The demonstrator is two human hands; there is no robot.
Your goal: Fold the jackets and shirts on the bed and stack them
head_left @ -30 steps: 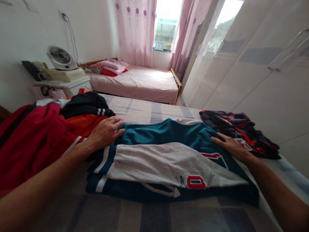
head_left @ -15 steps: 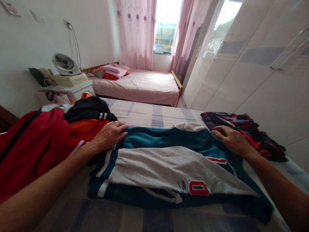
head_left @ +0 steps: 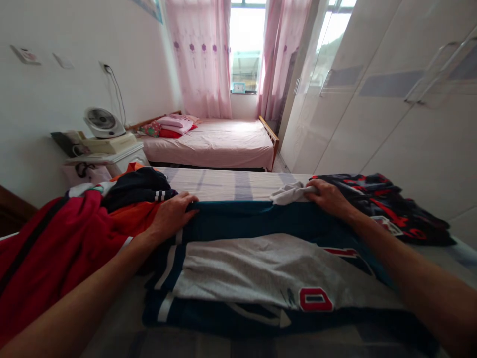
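Note:
A teal and grey sweatshirt [head_left: 238, 263] lies across the bed in front of me, one grey sleeve laid over its body and a red-edged number on that sleeve. My left hand [head_left: 174, 211] grips its far edge near the striped hem, fingers curled over the cloth. At the far right edge, my right hand [head_left: 328, 198] pinches the bunched pale grey part of the sweatshirt [head_left: 288, 193]. Both hands are closed on fabric, and the far edge looks slightly raised between them. What lies under the fingers is hidden.
Left is a heap of red, orange and dark clothes [head_left: 74, 238]. A dark red-patterned folded garment [head_left: 395, 204] lies right. Beyond are a pink bed [head_left: 216, 139], a fan [head_left: 104, 122] on a cabinet, and white wardrobe doors [head_left: 354, 114] along the right.
My right hand has moved left and away from me and now has the pale grey cloth bunched in it. The sweatshirt's far edge is straighter. The view has tilted up.

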